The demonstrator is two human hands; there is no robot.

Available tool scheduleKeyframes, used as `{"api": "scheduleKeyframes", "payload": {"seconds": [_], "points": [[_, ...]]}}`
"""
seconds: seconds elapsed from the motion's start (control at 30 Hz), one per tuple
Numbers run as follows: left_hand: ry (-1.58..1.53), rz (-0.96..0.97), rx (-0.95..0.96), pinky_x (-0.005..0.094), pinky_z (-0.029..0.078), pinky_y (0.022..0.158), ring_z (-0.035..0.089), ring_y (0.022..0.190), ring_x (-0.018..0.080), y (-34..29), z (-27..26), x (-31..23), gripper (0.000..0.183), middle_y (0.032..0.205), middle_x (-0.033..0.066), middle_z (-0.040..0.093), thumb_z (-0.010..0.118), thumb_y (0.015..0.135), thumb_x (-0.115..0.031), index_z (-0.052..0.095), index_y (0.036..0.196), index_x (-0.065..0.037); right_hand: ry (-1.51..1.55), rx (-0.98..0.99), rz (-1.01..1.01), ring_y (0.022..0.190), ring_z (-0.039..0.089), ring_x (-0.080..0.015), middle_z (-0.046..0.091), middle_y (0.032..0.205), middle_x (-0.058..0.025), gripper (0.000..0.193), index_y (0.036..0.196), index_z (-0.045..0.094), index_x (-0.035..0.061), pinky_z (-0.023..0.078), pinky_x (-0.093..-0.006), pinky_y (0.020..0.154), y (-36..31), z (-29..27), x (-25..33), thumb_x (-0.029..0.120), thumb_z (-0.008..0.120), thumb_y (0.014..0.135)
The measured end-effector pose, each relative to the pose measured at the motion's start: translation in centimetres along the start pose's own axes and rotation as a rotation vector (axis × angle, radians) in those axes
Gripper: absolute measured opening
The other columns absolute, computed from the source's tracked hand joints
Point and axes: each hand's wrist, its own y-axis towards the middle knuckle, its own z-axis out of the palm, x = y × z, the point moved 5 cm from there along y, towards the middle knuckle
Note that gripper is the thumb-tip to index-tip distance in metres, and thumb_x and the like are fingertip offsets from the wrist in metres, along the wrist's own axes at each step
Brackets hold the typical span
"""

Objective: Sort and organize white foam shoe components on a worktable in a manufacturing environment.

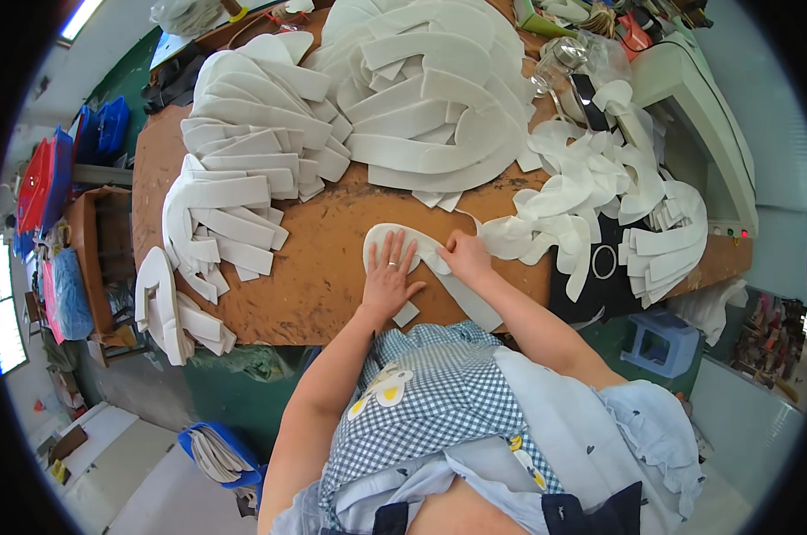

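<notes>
A white, U-shaped piece of padded sheet [471, 303] lies on the brown tabletop in front of me, its two ends toward my apron. On its curved end rests a smaller curved white piece [428, 251]. My left hand [386, 278] is spread flat over the left side of the curve, a ring on one finger. With fingers closed, my right hand [466, 260] pinches the right end of the smaller white piece. Loose curved white pieces [510, 236] lie just beyond my right hand.
Overlapping U-shaped white pieces [256, 134] fan along the table's left side, and a large heap [439, 98] fills the back. More stacked pieces [675, 245] sit at the right, near a pale green machine [707, 134]. A blue stool [662, 343] stands below the right edge.
</notes>
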Motion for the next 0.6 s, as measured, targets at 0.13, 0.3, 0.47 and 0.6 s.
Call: {"api": "scheduleKeyframes", "payload": {"seconds": [0.13,0.3,0.47,0.6], "points": [[0.018,0.002,-0.050,0.0503,0.007,0.115,0.010,0.144,0.0297,0.0,0.7,0.2,0.082,0.156,0.0132,0.013,0.059,0.083,-0.046,0.023,0.148,-0.012,-0.297,-0.179,-0.318,0.099,0.059,-0.0292,0.063,0.104,-0.0133,0.033,0.101,0.057,0.0024,0.049,-0.0402,0.083,-0.7,-0.5,2.9,0.025,0.067,0.078],[-0.125,-0.094,-0.190,0.0518,0.009,0.114,0.008,0.144,0.0326,-1.5,3.9,2.1,0.080,0.155,0.0159,0.012,0.057,0.085,-0.040,0.022,0.146,-0.002,-0.162,-0.072,-0.895,0.135,0.032,-0.0309,0.037,0.143,-0.0184,0.063,0.135,0.039,-0.0012,0.027,-0.0412,0.111,-1.5,4.0,6.9,0.035,0.058,0.086],[-0.085,-0.125,-0.060,0.0542,0.010,0.113,0.009,0.144,0.0345,-7.8,4.4,0.8,0.084,0.155,0.0185,0.012,0.057,0.085,-0.045,0.021,0.145,0.001,-0.458,0.055,-0.810,0.143,0.014,-0.0292,0.019,0.153,-0.0171,0.077,0.142,0.028,-0.0030,0.016,-0.0445,0.115,-3.7,3.7,2.1,0.042,0.055,0.087],[-0.029,-0.111,-0.048,0.0574,0.012,0.112,0.011,0.143,0.0335,-8.1,4.0,0.6,0.084,0.155,0.0164,0.014,0.057,0.085,-0.047,0.022,0.145,0.000,-0.509,0.055,-0.751,0.143,0.013,-0.0345,0.017,0.152,-0.0204,0.085,0.141,0.027,-0.0050,0.016,-0.0469,0.115,-6.5,3.8,-1.4,0.046,0.060,0.082]]}}
